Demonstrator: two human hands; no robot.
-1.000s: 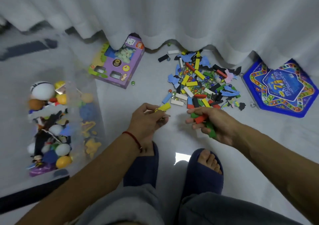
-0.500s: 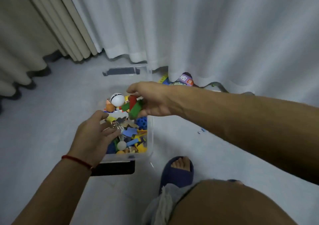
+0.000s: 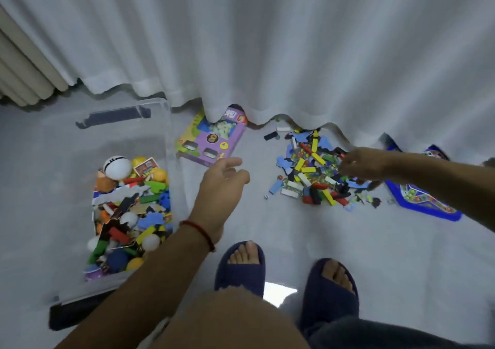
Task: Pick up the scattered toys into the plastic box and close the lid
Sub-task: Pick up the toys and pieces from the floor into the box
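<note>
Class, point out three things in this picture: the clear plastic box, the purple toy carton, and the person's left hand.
plastic box (image 3: pixel 168 145), head view, bare right wall.
purple toy carton (image 3: pixel 214 141), head view, middle of its printed face.
left hand (image 3: pixel 218 188), head view, back of the hand.

One clear plastic box, one purple toy carton, one blue game board, two hands, two slippers, one pile of blocks.
</note>
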